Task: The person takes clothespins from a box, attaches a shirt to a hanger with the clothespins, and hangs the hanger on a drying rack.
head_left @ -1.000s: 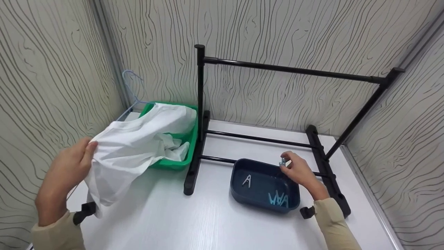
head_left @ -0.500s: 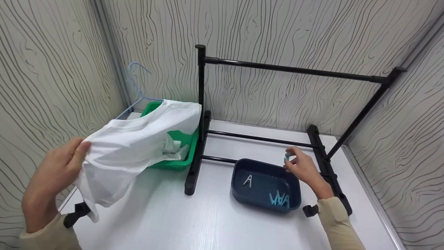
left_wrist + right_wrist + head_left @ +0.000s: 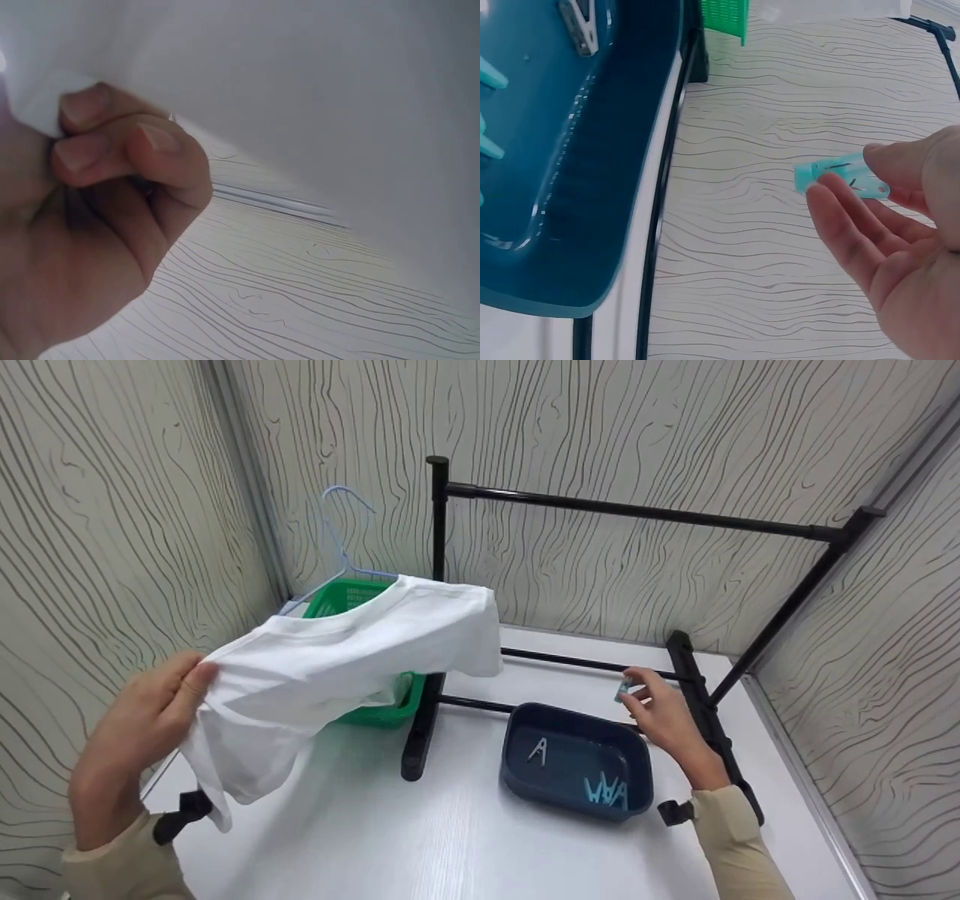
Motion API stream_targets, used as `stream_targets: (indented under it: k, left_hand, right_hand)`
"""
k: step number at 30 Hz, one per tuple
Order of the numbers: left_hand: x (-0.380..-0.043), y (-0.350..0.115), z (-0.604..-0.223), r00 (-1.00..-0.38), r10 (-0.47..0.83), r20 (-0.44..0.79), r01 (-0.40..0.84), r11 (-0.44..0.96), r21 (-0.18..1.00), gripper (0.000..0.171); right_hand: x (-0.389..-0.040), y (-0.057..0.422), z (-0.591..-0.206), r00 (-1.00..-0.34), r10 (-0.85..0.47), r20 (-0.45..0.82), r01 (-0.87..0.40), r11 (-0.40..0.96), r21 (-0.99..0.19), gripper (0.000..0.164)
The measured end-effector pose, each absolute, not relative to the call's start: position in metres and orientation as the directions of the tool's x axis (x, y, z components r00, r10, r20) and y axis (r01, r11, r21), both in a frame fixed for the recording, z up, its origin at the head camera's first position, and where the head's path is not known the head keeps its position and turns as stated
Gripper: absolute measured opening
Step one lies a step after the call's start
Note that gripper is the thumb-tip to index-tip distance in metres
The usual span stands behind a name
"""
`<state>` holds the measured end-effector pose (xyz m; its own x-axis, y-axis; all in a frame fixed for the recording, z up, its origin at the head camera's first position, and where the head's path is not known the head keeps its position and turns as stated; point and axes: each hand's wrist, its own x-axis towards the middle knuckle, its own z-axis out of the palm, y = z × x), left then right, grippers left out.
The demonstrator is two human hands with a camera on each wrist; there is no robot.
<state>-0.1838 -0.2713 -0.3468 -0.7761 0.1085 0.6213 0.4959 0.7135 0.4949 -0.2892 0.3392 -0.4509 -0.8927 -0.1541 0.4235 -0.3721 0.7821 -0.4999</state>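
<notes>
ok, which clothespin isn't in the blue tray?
The light-blue clothespin pinched in the right hand, held above the tray's far rim; the others lie inside.

1. The head view looks forward and down from above the white counter (image 3: 465, 840), wide enough to take in both hands, the black rack (image 3: 637, 514) and the back walls.
2. The left wrist view sits right against the left hand (image 3: 90, 217), facing up along the white shirt (image 3: 315, 97) toward a patterned wall.
3. The right wrist view looks past the right hand (image 3: 900, 247), close over the blue tray (image 3: 577, 150).
4. Head and right wrist views share the tray, the green basket (image 3: 367, 712) and the clothespin (image 3: 840, 176); head and left wrist views share the shirt.
</notes>
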Motion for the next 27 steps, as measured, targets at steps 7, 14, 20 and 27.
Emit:
stream_targets:
  k: [7, 14, 20, 27]
  left_hand:
    - [-0.189, -0.260, -0.344, -0.761, 0.116, 0.639, 0.518, 0.700, 0.491, 0.015]
    - [-0.196, -0.246, -0.342, -0.732, 0.146, 0.666, 0.569, 0.670, 0.478, 0.011]
    - [-0.200, -0.233, -0.339, -0.716, 0.203, 0.668, 0.623, 0.618, 0.480, 0.012]
    - [-0.208, -0.223, -0.339, -0.690, 0.264, 0.674, 0.672, 0.581, 0.460, 0.012]
  right_hand:
    - [-0.285, 0.338, -0.439, -0.821, -0.141, 0.553, -0.449, 0.757, -0.474, 0.034]
    - [-0.279, 0.334, -0.419, -0.762, -0.154, 0.629, -0.515, 0.733, -0.444, 0.035]
    - [-0.274, 0.332, -0.407, -0.757, -0.150, 0.636, -0.524, 0.721, -0.455, 0.036]
    - [-0.273, 0.333, -0.397, -0.740, -0.149, 0.656, -0.549, 0.696, -0.462, 0.035]
